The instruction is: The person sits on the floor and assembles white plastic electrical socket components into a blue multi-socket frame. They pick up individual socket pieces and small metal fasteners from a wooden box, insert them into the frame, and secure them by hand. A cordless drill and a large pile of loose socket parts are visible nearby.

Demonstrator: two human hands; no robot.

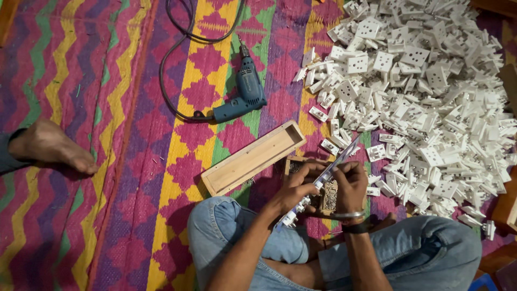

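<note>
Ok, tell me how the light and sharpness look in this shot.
Head view: warm, dim light; the white socket pile is brightest and slightly washed out; the left hand and right hand look soft; the blue drill and woven mat stay fairly sharp.

A zigzag rug (107, 161) of purple, yellow, green and pink; white sockets (425, 91); teal drill (245, 94).

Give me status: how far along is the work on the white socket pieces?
Done: cannot tell; no separate finished stack shows. In hand: the left hand and right hand hold a long strip with white pieces on it, over a small box of dark bits. Left: a big heap of loose white socket pieces on the mat. The blue drill and wooden tray lie untouched.
</note>
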